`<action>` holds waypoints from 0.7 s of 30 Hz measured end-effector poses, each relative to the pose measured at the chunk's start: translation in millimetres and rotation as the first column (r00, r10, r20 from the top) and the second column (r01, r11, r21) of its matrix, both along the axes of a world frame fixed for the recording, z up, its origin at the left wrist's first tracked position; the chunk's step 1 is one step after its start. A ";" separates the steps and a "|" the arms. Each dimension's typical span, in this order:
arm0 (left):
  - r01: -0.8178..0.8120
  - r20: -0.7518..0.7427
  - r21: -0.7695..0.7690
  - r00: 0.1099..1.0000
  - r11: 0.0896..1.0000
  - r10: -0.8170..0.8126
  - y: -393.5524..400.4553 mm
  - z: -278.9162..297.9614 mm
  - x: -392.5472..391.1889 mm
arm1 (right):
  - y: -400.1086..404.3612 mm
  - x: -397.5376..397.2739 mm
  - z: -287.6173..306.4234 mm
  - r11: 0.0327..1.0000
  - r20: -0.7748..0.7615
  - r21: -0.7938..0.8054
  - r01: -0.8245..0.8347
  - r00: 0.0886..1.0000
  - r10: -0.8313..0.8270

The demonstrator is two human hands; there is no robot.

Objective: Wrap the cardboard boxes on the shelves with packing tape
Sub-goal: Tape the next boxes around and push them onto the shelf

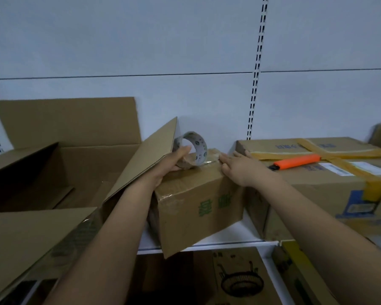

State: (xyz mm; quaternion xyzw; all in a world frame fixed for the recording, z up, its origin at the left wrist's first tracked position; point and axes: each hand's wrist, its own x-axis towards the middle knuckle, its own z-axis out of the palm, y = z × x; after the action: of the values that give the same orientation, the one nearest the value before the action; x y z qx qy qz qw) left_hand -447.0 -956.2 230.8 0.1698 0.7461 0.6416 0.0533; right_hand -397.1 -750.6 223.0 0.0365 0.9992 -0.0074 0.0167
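White shelf bay, slotted uprights. Small cardboard box sits mid-shelf. Left hand grips tape roll on the box top; right hand, fingers flat, presses the strip end at the far edge. Step: laying tape. Next: pull roll leftward, taut. Strip itself hard to see; orange cutter on neighbouring box

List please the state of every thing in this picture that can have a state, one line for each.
Small cardboard box: closed, corner overhanging the shelf edge.
Tape roll: upright on the small box, tape drawn out to the right.
Left hand: grips the roll.
Right hand: fingers straight, pressing the tape down.
Large box: open, flaps up.
Box with yellow tape: sealed.
Orange utility knife: lying on it; blade unclear.
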 end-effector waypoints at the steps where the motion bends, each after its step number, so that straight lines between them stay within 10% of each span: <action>1: -0.020 0.035 0.051 0.999 0.998 0.018 7.3 -0.6 -2.1 | -1.3 -4.7 6.1 0.999 0.032 0.022 0.042 0.999 -0.043; 8: -0.164 -0.032 0.106 0.985 0.981 0.169 48.0 5.5 0.4 | -1.2 -34.7 9.5 0.980 -0.068 -0.066 0.186 0.979 -0.191; 15: -0.014 -0.436 0.015 0.900 1.000 0.019 40.5 3.6 5.6 | -0.5 -26.0 -0.9 0.983 -0.131 -0.098 0.153 0.978 -0.165; 21: -0.075 -0.319 -0.066 0.946 0.995 0.051 16.3 -6.7 -10.2 | -4.0 -15.1 5.3 0.986 -0.122 -0.142 0.088 0.987 -0.106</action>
State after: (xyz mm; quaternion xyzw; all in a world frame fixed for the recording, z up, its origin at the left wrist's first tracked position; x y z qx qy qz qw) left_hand -457.2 -939.9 224.1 0.2445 0.7743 0.5779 -0.0812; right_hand -412.2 -754.5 228.3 0.0834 0.9923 -0.0788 -0.0458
